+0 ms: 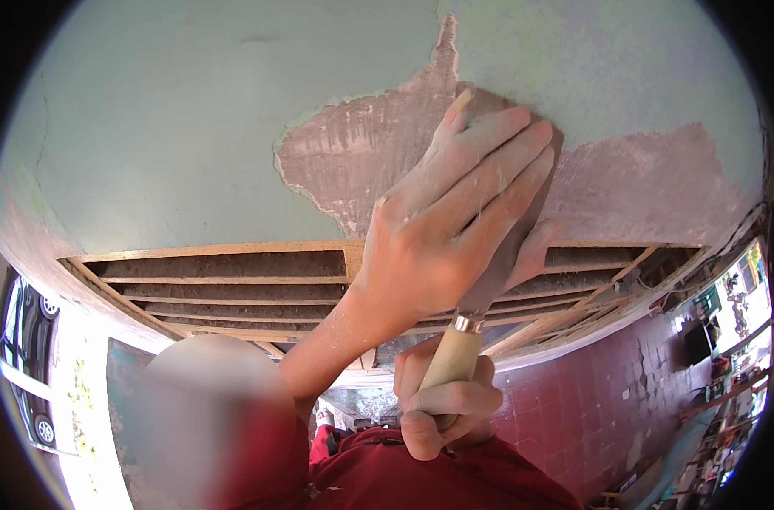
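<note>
Both of my hands are on one tool, a putty knife with a pale wooden handle and a wide metal blade. I look up at a ceiling painted pale green, and the blade lies flat against it. My left hand is raised high, the forearm coming up from the lower middle. This hand is open, with the fingers stretched long and close together. They press on the back of the blade, and the thumb is on the right side of it. The skin is dusty and whitish. My right hand is lower, just above my red shirt. It is closed in a fist around the wooden handle, the fingers wrapped fully, and a metal ring on the handle shows just above the fist.

The blade sits on a bare patch where the green paint is gone and a brownish grey surface shows. This patch spreads to the right as well. Below the hands, an opening in the ceiling shows wooden slats in rows. At the lower right I see a wall with dark red tiles.
</note>
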`<state>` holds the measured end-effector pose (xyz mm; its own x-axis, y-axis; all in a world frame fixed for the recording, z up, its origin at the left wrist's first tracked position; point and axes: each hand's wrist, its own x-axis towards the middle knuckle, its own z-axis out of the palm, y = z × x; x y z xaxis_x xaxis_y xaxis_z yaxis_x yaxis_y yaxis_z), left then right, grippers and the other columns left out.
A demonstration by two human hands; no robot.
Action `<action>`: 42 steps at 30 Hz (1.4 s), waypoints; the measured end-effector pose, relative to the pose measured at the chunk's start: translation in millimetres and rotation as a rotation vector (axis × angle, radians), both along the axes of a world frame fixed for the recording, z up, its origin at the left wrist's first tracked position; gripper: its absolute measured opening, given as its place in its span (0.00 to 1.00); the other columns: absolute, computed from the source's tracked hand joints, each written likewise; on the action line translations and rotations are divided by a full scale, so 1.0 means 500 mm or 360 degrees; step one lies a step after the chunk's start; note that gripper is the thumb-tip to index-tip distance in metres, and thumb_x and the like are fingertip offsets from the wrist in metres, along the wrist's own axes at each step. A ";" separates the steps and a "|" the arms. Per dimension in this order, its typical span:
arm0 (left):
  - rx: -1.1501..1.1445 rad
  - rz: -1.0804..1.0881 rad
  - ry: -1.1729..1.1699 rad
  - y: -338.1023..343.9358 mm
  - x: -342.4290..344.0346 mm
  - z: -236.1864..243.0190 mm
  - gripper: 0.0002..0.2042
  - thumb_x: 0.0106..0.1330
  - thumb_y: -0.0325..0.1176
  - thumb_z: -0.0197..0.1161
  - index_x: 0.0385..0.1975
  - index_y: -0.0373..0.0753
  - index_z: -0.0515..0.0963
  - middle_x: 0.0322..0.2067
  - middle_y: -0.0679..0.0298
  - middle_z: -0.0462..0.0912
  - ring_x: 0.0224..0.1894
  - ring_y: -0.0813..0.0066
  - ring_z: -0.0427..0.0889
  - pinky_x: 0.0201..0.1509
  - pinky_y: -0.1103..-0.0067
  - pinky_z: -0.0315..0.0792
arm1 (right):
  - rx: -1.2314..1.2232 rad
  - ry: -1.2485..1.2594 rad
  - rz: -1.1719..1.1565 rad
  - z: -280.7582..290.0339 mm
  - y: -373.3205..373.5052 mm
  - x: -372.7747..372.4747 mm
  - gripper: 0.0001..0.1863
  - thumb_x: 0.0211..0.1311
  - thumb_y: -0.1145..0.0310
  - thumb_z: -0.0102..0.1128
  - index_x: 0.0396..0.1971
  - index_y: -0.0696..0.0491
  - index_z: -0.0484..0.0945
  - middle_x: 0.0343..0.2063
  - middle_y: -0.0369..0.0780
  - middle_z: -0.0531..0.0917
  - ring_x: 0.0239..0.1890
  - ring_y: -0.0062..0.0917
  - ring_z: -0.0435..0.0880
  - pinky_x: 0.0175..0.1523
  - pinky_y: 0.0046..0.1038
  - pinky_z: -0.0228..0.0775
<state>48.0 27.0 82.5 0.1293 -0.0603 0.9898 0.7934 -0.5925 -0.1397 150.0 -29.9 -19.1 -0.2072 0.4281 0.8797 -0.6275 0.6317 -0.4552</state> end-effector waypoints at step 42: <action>-0.0092 0.0087 -0.0022 -0.027 -0.001 -0.007 0.17 0.52 0.28 0.71 0.43 0.32 0.86 0.45 0.56 0.89 0.53 0.54 0.86 0.63 0.57 0.75 | 0.0024 -0.0121 -0.0220 0.015 -0.013 0.010 0.07 0.42 0.71 0.71 0.18 0.52 0.79 0.12 0.38 0.73 0.13 0.28 0.72 0.19 0.27 0.60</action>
